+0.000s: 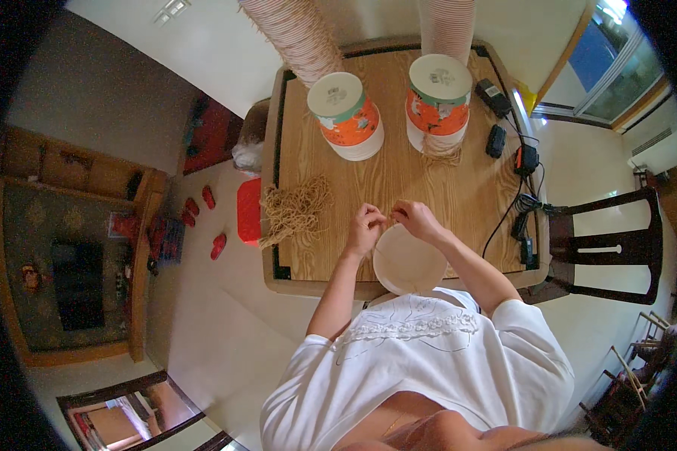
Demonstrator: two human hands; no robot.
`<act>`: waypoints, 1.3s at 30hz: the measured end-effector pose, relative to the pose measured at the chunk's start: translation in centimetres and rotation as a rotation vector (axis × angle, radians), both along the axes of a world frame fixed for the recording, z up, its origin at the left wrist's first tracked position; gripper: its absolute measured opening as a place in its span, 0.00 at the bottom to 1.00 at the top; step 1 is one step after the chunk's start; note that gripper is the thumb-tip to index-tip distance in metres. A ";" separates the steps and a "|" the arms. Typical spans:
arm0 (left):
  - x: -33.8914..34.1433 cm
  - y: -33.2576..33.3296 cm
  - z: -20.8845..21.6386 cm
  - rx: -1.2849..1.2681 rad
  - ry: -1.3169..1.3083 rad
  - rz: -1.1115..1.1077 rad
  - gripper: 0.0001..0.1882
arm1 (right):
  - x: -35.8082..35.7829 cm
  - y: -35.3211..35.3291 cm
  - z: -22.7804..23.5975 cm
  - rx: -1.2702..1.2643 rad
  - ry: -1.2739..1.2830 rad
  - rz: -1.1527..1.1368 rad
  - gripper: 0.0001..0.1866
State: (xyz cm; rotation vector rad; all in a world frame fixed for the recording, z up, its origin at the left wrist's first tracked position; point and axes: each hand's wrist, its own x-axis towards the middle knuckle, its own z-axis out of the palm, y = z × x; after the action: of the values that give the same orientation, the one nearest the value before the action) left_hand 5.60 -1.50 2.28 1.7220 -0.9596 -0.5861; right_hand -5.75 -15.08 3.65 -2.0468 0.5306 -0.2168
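Here, left hand [365, 226], right hand [420, 219] (close together) by pale tub [410, 263].

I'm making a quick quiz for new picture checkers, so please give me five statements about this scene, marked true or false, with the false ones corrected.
1. A tangle of tan twine lies on the left side of the wooden table. True.
2. The left hand rests on the tan twine. False: the left hand is close to the right hand, near the pale round container.
3. The left orange-banded tub and the right orange-banded tub stand apart from each other. True.
4. The black adapters lie on the left side of the table. False: the black adapters are on its right side.
5. A dark chair stands to the right of the table. True.
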 end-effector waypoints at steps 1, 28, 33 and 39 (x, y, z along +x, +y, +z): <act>0.1 0.1 0.0 -0.003 -0.007 -0.007 0.11 | 0.1 0.0 -0.1 0.000 -0.001 0.000 0.08; -1.1 0.7 -1.1 0.056 0.360 0.006 0.04 | 0.2 0.0 0.0 -0.012 0.038 0.094 0.09; -0.4 0.6 -0.5 0.137 -0.120 -0.085 0.04 | 0.1 0.0 0.6 -0.072 0.149 0.092 0.11; -1.0 0.6 -1.0 0.065 0.479 -0.021 0.03 | 0.4 -0.1 0.9 -0.027 0.158 0.103 0.13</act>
State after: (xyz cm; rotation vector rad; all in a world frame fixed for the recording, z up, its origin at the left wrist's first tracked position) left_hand 4.59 -0.92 1.32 1.5276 -0.6222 -0.9981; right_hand -5.36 -15.14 4.54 -2.1224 0.5190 -0.0005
